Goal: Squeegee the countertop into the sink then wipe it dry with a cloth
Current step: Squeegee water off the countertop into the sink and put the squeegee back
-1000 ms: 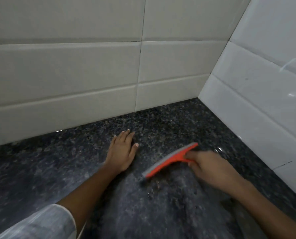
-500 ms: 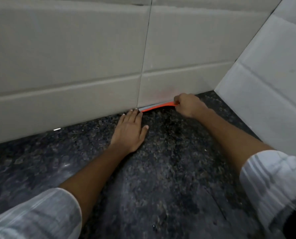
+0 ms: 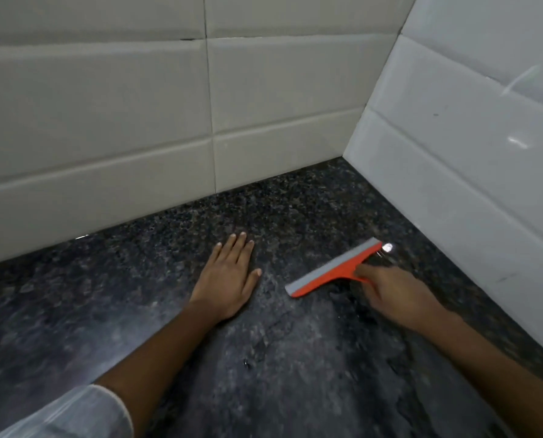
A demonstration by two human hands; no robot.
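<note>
- Looking down from my head camera, I am seeing little besides the hands: a pale sleeve [image 3: 74, 415] is showing at the lower left of the frame, and a small bright glint [image 3: 388, 247] is shining on the stone just beside the far tip of the squeegee.
- My left hand [image 3: 227, 279] is lying flat in the middle of the frame, palm down, fingers straight and together, pressing on the countertop [image 3: 137, 295] and holding nothing.
- My right hand [image 3: 396, 295] is curling round the orange handle of the squeegee [image 3: 333, 270], right of centre.
- Its grey blade is running diagonally from lower left to upper right, just ahead of my right knuckles; whether its edge is touching the stone I cannot tell.
- Bare stone is separating the blade's near end from my left thumb.
- Dark speckled granite is filling the lower half, looking dull and smeared toward the bottom.
- White tiled walls [image 3: 105, 105] are meeting in a corner at the upper right.
</note>
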